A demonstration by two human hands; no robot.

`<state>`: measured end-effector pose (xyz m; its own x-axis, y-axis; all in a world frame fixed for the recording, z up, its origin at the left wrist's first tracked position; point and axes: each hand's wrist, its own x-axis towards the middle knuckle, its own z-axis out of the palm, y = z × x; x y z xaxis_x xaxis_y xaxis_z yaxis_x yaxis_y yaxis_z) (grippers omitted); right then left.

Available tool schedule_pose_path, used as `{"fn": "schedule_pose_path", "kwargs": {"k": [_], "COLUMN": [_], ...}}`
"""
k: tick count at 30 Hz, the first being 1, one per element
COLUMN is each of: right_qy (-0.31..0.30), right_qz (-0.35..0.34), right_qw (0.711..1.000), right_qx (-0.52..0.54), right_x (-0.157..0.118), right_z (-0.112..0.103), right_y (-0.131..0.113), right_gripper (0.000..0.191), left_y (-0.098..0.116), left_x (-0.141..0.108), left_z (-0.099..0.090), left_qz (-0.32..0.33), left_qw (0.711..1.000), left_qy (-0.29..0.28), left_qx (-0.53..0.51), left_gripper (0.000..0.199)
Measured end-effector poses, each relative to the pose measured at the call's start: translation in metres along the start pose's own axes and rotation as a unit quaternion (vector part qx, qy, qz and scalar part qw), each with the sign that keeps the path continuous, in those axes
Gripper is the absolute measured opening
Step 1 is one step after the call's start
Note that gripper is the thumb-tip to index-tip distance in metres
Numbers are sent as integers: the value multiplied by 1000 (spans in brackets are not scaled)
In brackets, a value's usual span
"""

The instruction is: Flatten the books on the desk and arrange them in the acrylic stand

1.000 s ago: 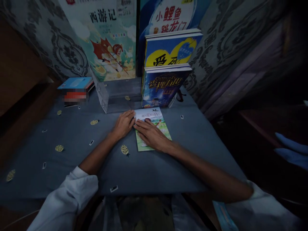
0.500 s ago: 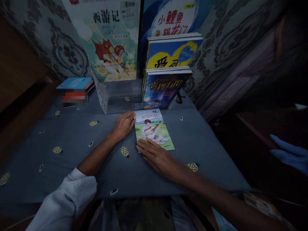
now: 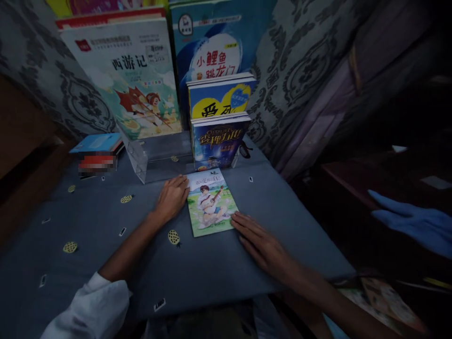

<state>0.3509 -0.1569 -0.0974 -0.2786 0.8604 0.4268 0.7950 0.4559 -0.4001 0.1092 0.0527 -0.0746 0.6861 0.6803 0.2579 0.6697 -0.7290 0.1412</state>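
Observation:
A thin book (image 3: 212, 205) with a drawn figure playing a guitar on its cover lies flat and closed on the table. My left hand (image 3: 172, 197) rests on the tablecloth with its fingertips at the book's upper left edge. At the lower right side, my right hand (image 3: 259, 238) lies with fingers stretched out, the tips touching the book's edge. Neither hand grips anything. Just behind the book stands a clear plastic rack (image 3: 141, 162) with several upright books in it, among them a dark blue one (image 3: 219, 141) in front.
A grey-blue tablecloth (image 3: 106, 263) with pineapple prints covers the table. Stacked books (image 3: 97, 143) lie at the back left. Black glasses (image 3: 245, 150) sit beside the rack. Off the table to the right is a blue glove-like shape (image 3: 413, 221).
My right hand has slid off the book's cover to its lower right edge. My left hand stays by the upper left edge. The camera view has shifted.

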Motion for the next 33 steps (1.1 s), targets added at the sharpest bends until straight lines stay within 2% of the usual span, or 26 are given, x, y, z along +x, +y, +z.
{"fn": "schedule_pose_path", "kwargs": {"k": [3,8,12,15,22,28,33], "right_qy": [37,63,82,93,108,100,122], "right_qz": [13,24,8,-4,-3,-2,-11], "right_qw": [999,998,996,995,994,995,992], "right_qx": [-7,13,23,26,26,14,12], "right_x": [-3,3,4,3,2,4,5], "right_z": [-6,-12,-14,-15,-12,-15,-17], "right_y": [-1,-8,-10,-10,-10,-13,-15], "right_gripper": [49,43,42,43,34,31,25], "left_y": [13,39,50,52,52,78,100], "left_x": [14,56,83,89,79,46,12], "left_z": [-1,10,23,31,36,26,19], "left_qz": [58,139,165,165,191,265,298], "left_qw": [998,989,986,986,979,954,938], "left_qy": [-19,-37,-28,-14,16,1,-36], "left_qx": [1,15,19,4,-68,-144,-172], "left_gripper": [33,31,34,34,33,32,34]}}
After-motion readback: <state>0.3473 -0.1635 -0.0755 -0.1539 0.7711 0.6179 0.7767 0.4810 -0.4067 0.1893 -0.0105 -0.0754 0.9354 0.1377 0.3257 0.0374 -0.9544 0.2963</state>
